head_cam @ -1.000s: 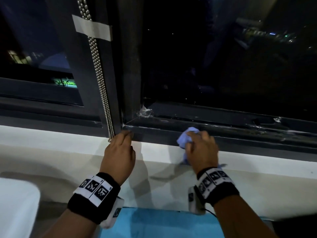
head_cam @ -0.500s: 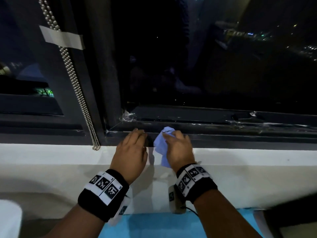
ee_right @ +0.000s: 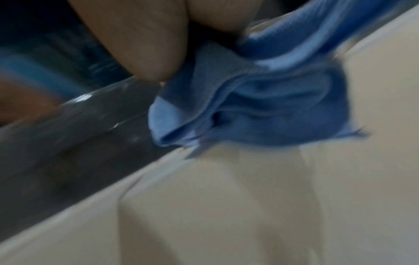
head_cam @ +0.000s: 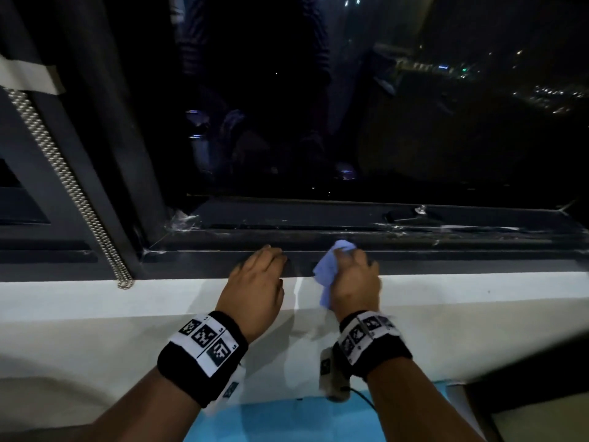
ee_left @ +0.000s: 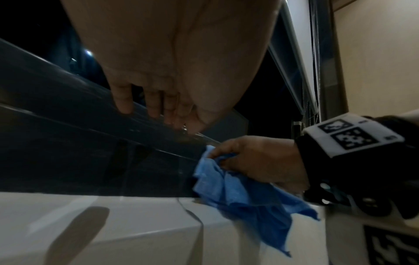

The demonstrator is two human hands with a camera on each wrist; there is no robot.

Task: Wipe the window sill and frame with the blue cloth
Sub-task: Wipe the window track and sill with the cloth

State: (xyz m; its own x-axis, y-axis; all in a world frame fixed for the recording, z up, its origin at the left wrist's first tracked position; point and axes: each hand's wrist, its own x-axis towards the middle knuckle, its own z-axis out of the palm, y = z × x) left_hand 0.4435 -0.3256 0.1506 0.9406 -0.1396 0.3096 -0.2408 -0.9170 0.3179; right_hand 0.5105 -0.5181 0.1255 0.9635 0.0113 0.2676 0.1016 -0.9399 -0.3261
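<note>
Right hand point(head_cam: 355, 282) has its grip bunched tight round the blue cloth point(head_cam: 331, 275), pressing it vs the dark lower frame rail point(head_cam: 478, 260), just above the white sill point(head_cam: 478, 298); a loose tail of cloth hangs down over the sill edge. Left hand point(head_cam: 255, 282) is just beside it, grip empty, fingers straight w/ tips resting on the same rail, bracing.

To do this stroke well, I'd say: keep pressure flat along the rail, gather that dangling tail so it doesn't drag, and run long passes toward the corner where debris point(head_cam: 181, 218) sits. Left hand should slide clear ahead of the cloth.

Count: 1 cloth, 2 hands, 2 wristbands, 1 bead chain point(head_cam: 63, 173), 1 strip of tape point(head_cam: 28, 78) on the upright.
</note>
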